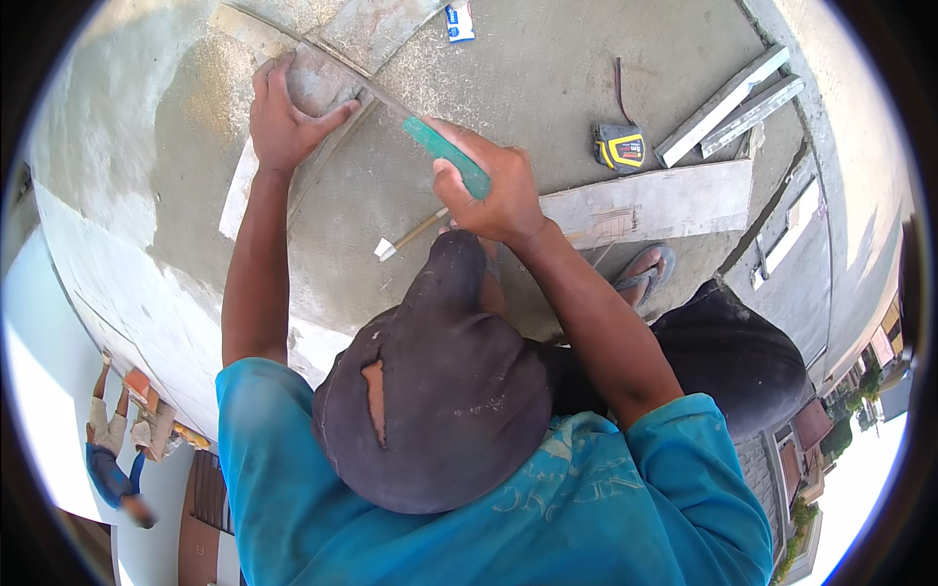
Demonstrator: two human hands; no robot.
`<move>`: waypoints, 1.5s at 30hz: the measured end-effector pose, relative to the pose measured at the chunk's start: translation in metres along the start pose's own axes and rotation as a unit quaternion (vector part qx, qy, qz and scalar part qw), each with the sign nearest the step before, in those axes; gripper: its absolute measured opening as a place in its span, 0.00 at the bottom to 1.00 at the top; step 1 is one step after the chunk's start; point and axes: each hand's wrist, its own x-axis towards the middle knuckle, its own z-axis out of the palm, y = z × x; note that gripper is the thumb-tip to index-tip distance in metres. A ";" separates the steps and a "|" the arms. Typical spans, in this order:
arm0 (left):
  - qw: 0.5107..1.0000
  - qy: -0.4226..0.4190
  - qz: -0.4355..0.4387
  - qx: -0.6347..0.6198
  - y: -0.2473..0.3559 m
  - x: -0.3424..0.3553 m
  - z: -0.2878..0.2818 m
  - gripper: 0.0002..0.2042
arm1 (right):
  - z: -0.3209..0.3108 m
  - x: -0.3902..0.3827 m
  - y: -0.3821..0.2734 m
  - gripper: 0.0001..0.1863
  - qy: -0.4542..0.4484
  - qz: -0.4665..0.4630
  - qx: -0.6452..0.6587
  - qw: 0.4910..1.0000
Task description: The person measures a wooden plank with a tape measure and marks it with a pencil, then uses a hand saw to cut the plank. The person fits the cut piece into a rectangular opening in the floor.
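My right hand (493,186) is wrapped round the green handle of a handsaw (391,103). Its long thin blade runs up and left, lying across a dusty wooden board (318,83). Over on the left, my left hand (283,117) presses down on that board with its fingers spread and thumb stretched toward the blade. Pale sawdust is scattered around both the board and the saw. A thin wooden stick (420,228) with a white piece at its end lies on the ground below my right hand.
A yellow and black tape measure (618,146) lies right of the saw. Beyond it are two narrow grey bars (728,105), with a flat plank (655,205) nearer me. A small blue and white packet (459,21) sits at the top. Another person (112,459) is far left.
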 end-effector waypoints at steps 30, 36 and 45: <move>0.999 -0.042 0.001 0.009 0.002 0.020 0.002 0.49 | -0.001 -0.006 0.000 0.25 0.047 -0.004 0.032 0.998; 0.999 -0.036 0.009 -0.008 -0.005 0.014 -0.003 0.47 | -0.015 -0.043 -0.006 0.25 0.049 0.001 0.055 0.997; 0.999 -0.011 0.038 -0.002 -0.006 0.018 0.002 0.49 | -0.007 -0.013 0.001 0.24 0.014 0.016 0.046 0.999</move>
